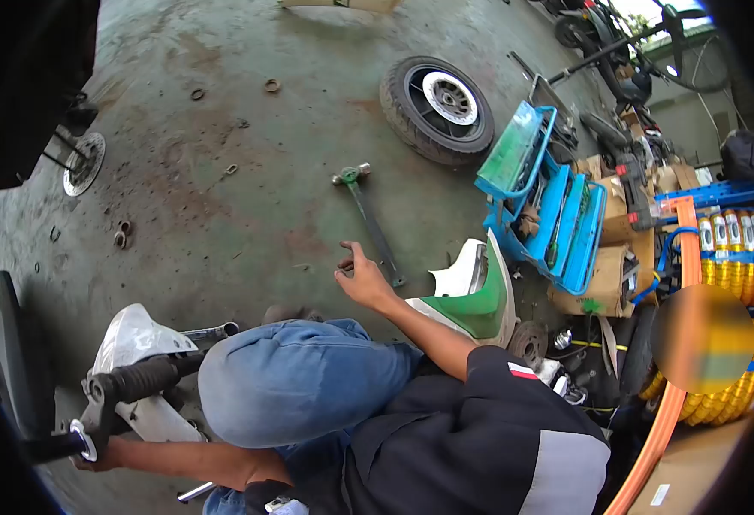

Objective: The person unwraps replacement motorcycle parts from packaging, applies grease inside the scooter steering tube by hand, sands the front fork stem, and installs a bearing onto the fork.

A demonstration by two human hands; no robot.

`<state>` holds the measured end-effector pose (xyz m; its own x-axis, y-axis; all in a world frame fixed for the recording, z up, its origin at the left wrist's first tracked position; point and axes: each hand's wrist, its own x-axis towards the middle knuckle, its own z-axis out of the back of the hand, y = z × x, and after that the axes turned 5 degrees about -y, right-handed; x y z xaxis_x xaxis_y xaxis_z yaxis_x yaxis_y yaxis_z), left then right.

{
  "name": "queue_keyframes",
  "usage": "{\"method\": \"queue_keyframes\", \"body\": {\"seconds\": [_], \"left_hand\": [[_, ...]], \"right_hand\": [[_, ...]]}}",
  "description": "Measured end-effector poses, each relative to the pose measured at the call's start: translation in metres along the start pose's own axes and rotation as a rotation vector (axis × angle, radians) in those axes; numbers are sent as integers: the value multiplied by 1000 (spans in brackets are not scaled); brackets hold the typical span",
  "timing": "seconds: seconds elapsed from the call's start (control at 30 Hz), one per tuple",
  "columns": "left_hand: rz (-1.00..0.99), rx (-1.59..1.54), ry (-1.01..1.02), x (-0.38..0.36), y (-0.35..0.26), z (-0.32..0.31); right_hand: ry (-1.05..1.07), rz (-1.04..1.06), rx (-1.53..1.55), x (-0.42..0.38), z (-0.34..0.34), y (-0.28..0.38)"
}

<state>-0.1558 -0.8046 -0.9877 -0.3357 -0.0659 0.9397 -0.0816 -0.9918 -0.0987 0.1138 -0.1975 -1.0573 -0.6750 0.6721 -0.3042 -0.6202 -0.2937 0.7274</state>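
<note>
My right hand (364, 276) reaches out over the floor with its fingers apart and nothing in them. Just beyond it lies a hammer (368, 215) with a green-smeared metal head and a long dark handle, apart from the hand. At the lower left my left hand (101, 455) is closed at the bracket end of a motorcycle front fork (147, 378), which has a ribbed black rubber boot. Its fingers are partly hidden behind the bracket. White plastic panels (137, 339) are at the fork. By my right forearm rests a green and white fairing piece (476, 300).
A wheel with tyre (437, 110) lies at the back, beside an opened blue toolbox (557, 215). A brake disc (84, 165) stands at the left. Small metal parts (122, 234) are scattered on the stained floor. An orange post (690, 249) and yellow coil springs (724, 257) are on the right.
</note>
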Motion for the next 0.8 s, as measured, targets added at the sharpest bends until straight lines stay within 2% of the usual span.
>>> {"method": "queue_keyframes", "body": {"seconds": [0.1,0.2,0.27,0.3,0.37,0.47,0.53,0.6,0.63,0.8], "left_hand": [[14,21,-20,7,3,-6],[66,-43,-2,6,-26,-20],[97,-90,6,3,-51,-36],[132,-130,16,-1,-64,-43],[189,-215,37,-4,-85,-60],[264,-316,86,-2,-94,-69],[335,-375,114,-7,-95,-70],[418,-429,135,-16,-95,-69],[456,-452,144,-18,-91,-67],[637,-594,106,-15,-52,-31]], "right_hand": [[26,27,56,13,28,5],[-235,108,208,53,71,5],[-593,233,204,86,132,-1],[-842,325,149,104,172,-16],[-1261,340,134,120,259,-47],[-1774,68,5,112,379,-149],[-1879,-90,-46,107,393,-217],[-1107,-225,-226,93,381,-251],[-963,-229,-444,96,371,-284],[-996,-220,-1019,137,351,-356]]}}
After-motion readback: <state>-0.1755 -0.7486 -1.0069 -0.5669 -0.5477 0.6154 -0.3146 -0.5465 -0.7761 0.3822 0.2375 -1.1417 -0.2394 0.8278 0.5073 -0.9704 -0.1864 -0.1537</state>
